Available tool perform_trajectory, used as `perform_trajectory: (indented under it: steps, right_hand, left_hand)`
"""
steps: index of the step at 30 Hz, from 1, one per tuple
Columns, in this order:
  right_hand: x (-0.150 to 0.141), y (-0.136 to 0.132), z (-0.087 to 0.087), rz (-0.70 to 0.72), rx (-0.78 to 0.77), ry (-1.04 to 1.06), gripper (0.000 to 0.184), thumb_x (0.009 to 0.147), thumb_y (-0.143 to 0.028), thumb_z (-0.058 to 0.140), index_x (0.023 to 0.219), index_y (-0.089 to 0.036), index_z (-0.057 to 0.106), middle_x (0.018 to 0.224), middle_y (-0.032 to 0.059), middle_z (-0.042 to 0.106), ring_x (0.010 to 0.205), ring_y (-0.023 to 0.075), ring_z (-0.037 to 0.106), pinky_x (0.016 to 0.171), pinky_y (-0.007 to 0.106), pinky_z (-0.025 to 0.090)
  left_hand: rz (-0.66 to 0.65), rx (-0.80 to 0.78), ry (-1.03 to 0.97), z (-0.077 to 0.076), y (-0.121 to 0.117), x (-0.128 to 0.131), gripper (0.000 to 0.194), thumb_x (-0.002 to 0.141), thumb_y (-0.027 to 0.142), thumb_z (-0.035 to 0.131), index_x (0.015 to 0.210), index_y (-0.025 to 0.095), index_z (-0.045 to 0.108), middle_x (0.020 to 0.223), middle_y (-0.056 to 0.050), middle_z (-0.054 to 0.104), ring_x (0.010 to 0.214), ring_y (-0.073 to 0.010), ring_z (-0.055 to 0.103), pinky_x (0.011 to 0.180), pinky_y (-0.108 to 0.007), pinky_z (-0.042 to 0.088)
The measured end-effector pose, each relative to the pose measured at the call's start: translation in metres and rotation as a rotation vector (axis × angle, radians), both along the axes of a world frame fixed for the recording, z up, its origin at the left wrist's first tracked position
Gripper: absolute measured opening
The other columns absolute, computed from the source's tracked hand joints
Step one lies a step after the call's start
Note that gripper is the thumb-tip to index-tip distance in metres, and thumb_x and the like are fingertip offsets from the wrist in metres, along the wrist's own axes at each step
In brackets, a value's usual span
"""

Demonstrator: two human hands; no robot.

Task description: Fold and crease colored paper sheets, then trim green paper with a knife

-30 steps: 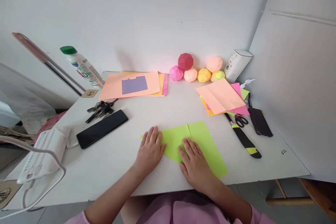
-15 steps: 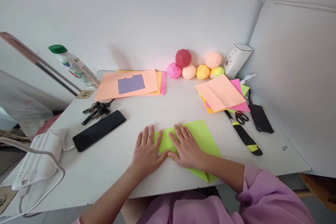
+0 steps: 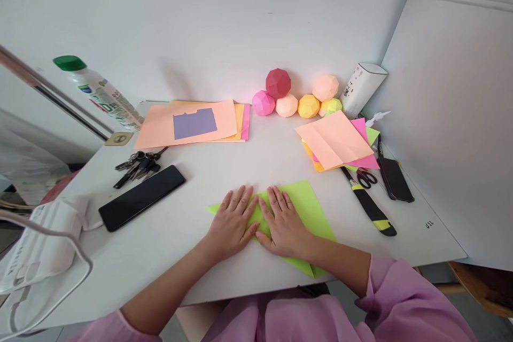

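Both palms are down on the action here! The left hand lies flat, fingers stretched out and close together, over the left part of the green paper. Right alongside it, the right hand is just as flat, fingers slightly fanned, bearing on the middle of that same sheet. Neither has anything gripped; it's all open-palm contact, and the two thumb tips almost meet. The paper sits at the near side of the white bench, folded, a sharp point poking out left of the left hand and a flap standing slightly proud at the near corner, by the right forearm.

Over to the right, a creased peach sheet tops a fanned stack of pink, yellow and green ones. Black-handled scissors peek out below, next to a black-and-yellow handle whose far end slips under the stack. At the back, a dark red paper ball perches on a pink ball and a pale peach ball, near the wall. And out left, a black smartphone lies at a slant, keys just beyond it, with a green-capped bottle farther back.
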State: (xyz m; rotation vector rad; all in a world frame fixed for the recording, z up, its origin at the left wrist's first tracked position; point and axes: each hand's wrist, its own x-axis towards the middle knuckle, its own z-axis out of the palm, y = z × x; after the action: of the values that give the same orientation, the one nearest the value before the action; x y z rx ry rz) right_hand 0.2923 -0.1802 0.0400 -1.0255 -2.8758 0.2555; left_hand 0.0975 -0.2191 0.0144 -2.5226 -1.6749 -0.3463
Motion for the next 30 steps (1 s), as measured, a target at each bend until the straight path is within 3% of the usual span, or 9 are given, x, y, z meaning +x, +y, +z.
perform_trajectory:
  steps: [6,10,14,18,26,30]
  right_hand:
    - [0.001,0.0,0.002,0.0,-0.053,-0.022,0.08,0.091,-0.058,0.038,0.149,-0.004,0.024,0.156,0.0244,0.005,0.145,0.0374,-0.003,0.115,0.056,0.008]
    - [-0.003,0.002,0.004,-0.01,-0.028,-0.018,0.079,0.091,-0.058,0.038,0.148,-0.005,0.027,0.156,0.0228,0.009,0.145,0.038,-0.001,0.115,0.058,0.005]
    - [-0.017,0.002,0.006,0.102,-0.012,-0.015,0.073,0.094,-0.052,0.033,0.148,-0.003,0.026,0.157,0.0185,0.015,0.146,0.0328,0.003,0.117,0.054,0.005]
    - [-0.021,0.0,0.004,0.1,-0.027,0.002,0.078,0.093,-0.056,0.035,0.148,-0.001,0.025,0.157,0.0212,0.011,0.146,0.0337,0.004,0.118,0.051,0.007]
    - [0.022,-0.015,0.0,0.003,-0.025,-0.018,0.085,0.091,-0.061,0.036,0.147,0.002,0.025,0.155,0.0273,0.006,0.145,0.0372,0.0,0.116,0.055,0.009]
    - [0.034,-0.021,0.0,-0.005,-0.028,-0.025,0.084,0.092,-0.06,0.037,0.147,0.002,0.025,0.155,0.0273,0.007,0.145,0.0379,0.0,0.116,0.055,0.008]
  left_hand:
    - [0.202,-0.02,0.043,-0.006,-0.007,-0.02,0.07,0.091,0.057,0.035,0.143,0.011,0.042,0.153,-0.02,0.029,0.143,-0.0367,0.02,0.113,-0.052,0.02]
    - [0.227,-0.043,0.058,-0.003,-0.009,-0.023,0.068,0.091,0.057,0.036,0.142,0.013,0.043,0.152,-0.02,0.03,0.143,-0.0378,0.021,0.112,-0.052,0.023]
    - [0.234,-0.049,0.051,0.0,-0.008,-0.02,0.062,0.09,0.055,0.038,0.142,0.021,0.044,0.154,-0.016,0.029,0.143,-0.038,0.021,0.112,-0.052,0.023]
    - [0.237,-0.061,0.062,0.001,-0.008,-0.02,0.061,0.09,0.055,0.039,0.142,0.024,0.044,0.154,-0.015,0.029,0.142,-0.0385,0.022,0.112,-0.052,0.024]
    - [0.234,-0.067,0.061,0.002,-0.008,-0.022,0.061,0.09,0.055,0.04,0.142,0.023,0.044,0.154,-0.015,0.029,0.142,-0.0391,0.023,0.111,-0.054,0.025]
    - [0.146,-0.026,0.027,0.01,-0.002,-0.004,0.056,0.091,0.042,0.038,0.138,0.012,0.049,0.154,-0.015,0.029,0.143,-0.0365,0.019,0.114,-0.053,0.021]
